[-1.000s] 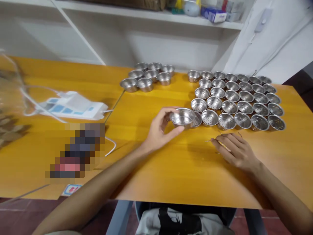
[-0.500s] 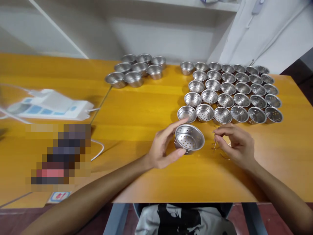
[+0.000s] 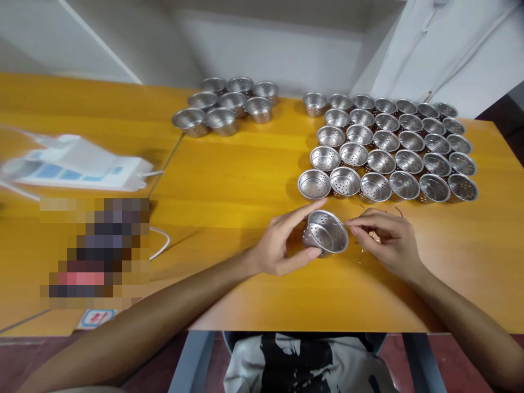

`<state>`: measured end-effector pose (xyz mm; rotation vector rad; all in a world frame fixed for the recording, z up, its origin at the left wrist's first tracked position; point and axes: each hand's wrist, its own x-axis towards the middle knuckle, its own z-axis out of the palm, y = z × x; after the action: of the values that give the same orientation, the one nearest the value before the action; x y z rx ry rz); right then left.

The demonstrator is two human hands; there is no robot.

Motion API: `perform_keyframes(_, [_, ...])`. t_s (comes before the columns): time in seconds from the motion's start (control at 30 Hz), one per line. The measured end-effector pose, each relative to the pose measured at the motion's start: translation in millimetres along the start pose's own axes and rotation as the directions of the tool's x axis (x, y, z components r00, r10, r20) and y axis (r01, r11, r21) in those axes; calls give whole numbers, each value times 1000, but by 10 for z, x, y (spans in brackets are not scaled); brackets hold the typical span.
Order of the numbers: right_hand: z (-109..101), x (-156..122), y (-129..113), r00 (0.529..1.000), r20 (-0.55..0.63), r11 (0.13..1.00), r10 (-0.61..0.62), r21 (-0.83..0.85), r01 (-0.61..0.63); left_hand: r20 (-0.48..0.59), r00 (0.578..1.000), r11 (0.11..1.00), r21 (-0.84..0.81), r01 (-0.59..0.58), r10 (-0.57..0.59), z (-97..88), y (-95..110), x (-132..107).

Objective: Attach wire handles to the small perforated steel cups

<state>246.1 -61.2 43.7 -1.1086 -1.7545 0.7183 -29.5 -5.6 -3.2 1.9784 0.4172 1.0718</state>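
My left hand (image 3: pixel 284 240) grips a small perforated metal cup (image 3: pixel 325 233), tilted with its mouth towards the right, just above the orange table (image 3: pixel 229 180). My right hand (image 3: pixel 387 240) is pinched on a thin wire piece (image 3: pixel 340 222) whose end touches the cup's rim. A few more wire pieces (image 3: pixel 370 240) lie on the table under and beside my right hand. Behind both hands stand several rows of the same perforated cups (image 3: pixel 388 150).
A second cluster of plain metal cups (image 3: pixel 225 106) stands at the back middle. A white power strip (image 3: pixel 77 169) with cables lies at the left. A blurred-out object (image 3: pixel 96 251) sits near the front left. White shelving runs behind the table.
My left hand lifted one cup off the front row's left end and brought it nearer to me. My right hand picked a wire off the table and carried it to the cup's rim.
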Motion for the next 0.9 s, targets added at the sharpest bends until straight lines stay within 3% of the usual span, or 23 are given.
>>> perform_keyframes(0.2, [37, 14, -3, 995, 24, 993, 101, 53, -102, 33, 986, 969, 182, -165, 162, 35, 37, 70])
perform_keyframes(0.43, [112, -12, 25, 978, 20, 971, 206, 124, -206, 94, 978, 959, 200, -202, 186, 58, 73, 86])
perform_keyframes(0.9, [157, -46, 31, 988, -97, 992, 123, 34, -121, 103, 972, 951, 211, -227, 209, 57, 40, 105])
